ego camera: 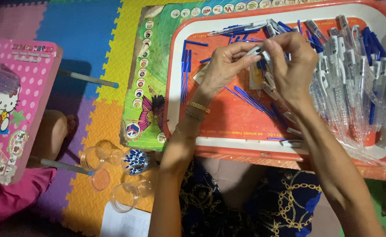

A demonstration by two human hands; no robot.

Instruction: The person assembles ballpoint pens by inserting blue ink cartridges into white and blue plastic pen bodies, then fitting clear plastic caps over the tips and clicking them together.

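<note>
Both my hands work over an orange tray with a white rim (210, 145). My left hand (225, 66) and my right hand (291, 66) meet at the fingertips and together pinch a small clear pen part (259, 49) above the tray. Loose blue ink refills (252, 100) lie on the tray below my hands. More blue refills (186, 72) lie along the tray's left side. A large pile of clear pen barrels with white clips and blue tips (359, 74) fills the tray's right side.
The tray rests on a small green low table (147, 87) over colourful foam floor mats (96, 48). Clear plastic cups, one holding small blue parts (134, 161), stand on the mat at the left. A pink low table (13, 101) is at far left.
</note>
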